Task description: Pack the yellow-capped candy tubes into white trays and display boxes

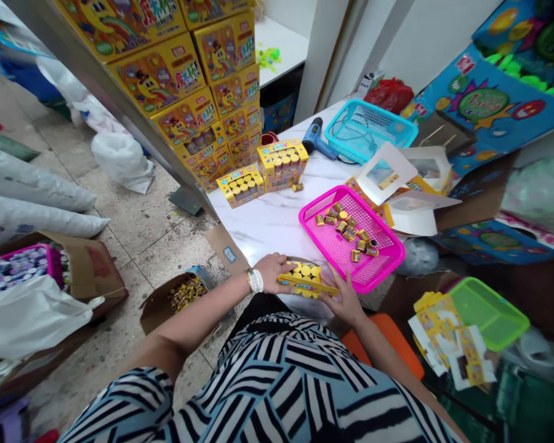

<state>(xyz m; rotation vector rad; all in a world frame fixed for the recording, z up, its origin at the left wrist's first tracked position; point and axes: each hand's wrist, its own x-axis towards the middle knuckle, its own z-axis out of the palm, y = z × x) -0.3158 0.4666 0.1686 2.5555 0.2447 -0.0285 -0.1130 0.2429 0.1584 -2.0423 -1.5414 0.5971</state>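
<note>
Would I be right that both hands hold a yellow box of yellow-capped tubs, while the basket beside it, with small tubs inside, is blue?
Not quite: that basket is bright pink, as the head view shows; the rest stands.

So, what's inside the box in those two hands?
Round yellow tops show through the openings of the box, packed close together. What lies beneath them is hidden, and the left hand and right hand partly cover the box's ends.
</note>
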